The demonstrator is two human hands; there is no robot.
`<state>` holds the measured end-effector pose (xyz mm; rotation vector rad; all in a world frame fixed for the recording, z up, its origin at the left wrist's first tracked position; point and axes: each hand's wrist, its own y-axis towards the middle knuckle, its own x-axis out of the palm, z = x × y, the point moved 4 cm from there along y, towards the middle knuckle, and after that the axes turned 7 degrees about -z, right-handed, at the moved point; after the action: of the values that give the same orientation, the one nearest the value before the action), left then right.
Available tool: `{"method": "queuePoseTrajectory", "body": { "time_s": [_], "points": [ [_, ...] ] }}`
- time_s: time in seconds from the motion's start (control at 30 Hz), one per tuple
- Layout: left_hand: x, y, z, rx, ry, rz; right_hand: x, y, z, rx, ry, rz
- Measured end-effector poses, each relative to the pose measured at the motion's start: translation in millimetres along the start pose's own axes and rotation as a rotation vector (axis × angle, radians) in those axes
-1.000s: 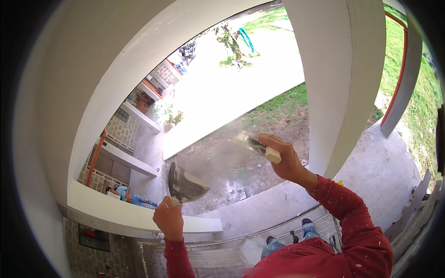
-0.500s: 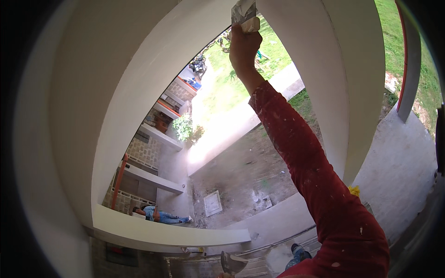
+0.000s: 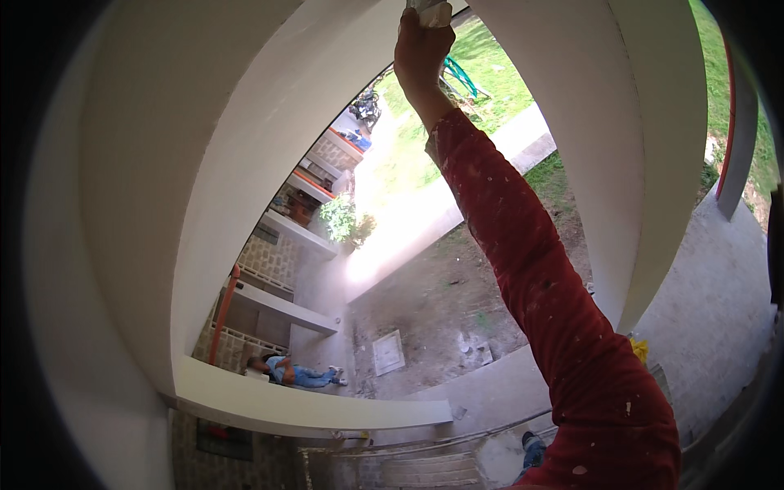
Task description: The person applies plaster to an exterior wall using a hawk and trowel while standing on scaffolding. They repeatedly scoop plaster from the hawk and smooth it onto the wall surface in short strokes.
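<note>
My right hand (image 3: 420, 57) is raised high at the top of the view, its fingers closed round a putty knife (image 3: 433, 13). The tool looks pale and smeared, and the picture's upper edge cuts off its far part. It is up close to the pale underside of a beam (image 3: 359, 49). A red sleeve (image 3: 531, 245) speckled with white covers my right arm, which rises from the lower right. My left hand is out of the picture.
White beams and a column (image 3: 563, 106) frame an opening onto a dirt yard (image 3: 433, 302) and grass. Beyond a low ledge (image 3: 310, 400), a person in blue clothes (image 3: 298, 373) rests by a wall. A yellow thing (image 3: 639, 349) shows behind my arm.
My right hand has gone slightly up and left, taking the putty knife partly out of the picture. Another putty knife, seen at the bottom edge before, has left the view. The whole view has shifted slightly.
</note>
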<state>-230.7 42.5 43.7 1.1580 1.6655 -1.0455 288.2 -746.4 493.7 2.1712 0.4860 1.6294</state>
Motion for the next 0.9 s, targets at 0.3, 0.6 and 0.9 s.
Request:
{"method": "queuePoseTrajectory", "body": {
  "time_s": [0.3, 0.6, 0.9],
  "points": [
    [-5, 1, 1, -0.02, -0.004, -0.036, 48, -63, -6, -0.362, -0.226, -0.038],
    [-14, 6, 6, -0.03, -0.007, -0.038, -5, -33, 13, -0.156, -0.083, 0.042],
    [-13, 1, 6, -0.06, -0.01, -0.062, 2, 2, 1, -0.259, -0.099, 0.016]
  ]
}}
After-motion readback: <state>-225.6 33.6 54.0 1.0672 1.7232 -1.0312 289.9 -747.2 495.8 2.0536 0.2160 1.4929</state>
